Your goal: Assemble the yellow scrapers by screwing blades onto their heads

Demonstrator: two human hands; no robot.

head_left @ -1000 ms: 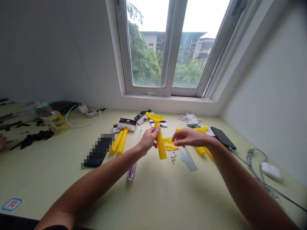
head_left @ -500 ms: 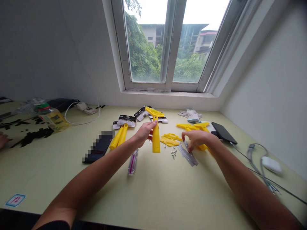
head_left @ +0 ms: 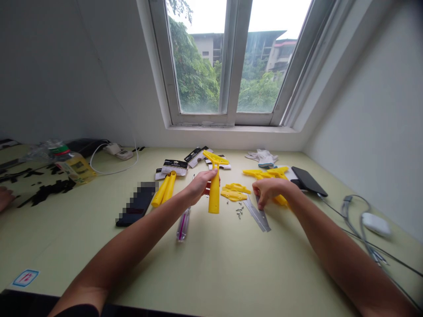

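Observation:
My left hand (head_left: 202, 186) is closed around a yellow scraper handle (head_left: 214, 196), held upright with its wide head at the top. My right hand (head_left: 270, 190) bends over a small pile of flat metal blades (head_left: 257, 219), thumb and fingers pinching one blade. Beside the pile lie yellow plastic cover plates (head_left: 235, 193) and several small screws (head_left: 239, 211). Partly behind my right hand rest more yellow scraper parts (head_left: 253, 174). A screwdriver with a clear handle (head_left: 183, 226) lies below my left wrist.
Two yellow handles (head_left: 164, 190) lie beside a dark phone (head_left: 137, 204). Black-and-white packages (head_left: 175, 166) and white gloves (head_left: 262, 157) are at the back. A bottle (head_left: 75, 165) and another person's hand (head_left: 5, 198) are far left; a black device (head_left: 309, 180) and cables (head_left: 358, 224) lie right.
My right fingers have closed more on a blade, and the blades have shifted slightly. The scraper handle in my left hand has tilted and dropped a little.

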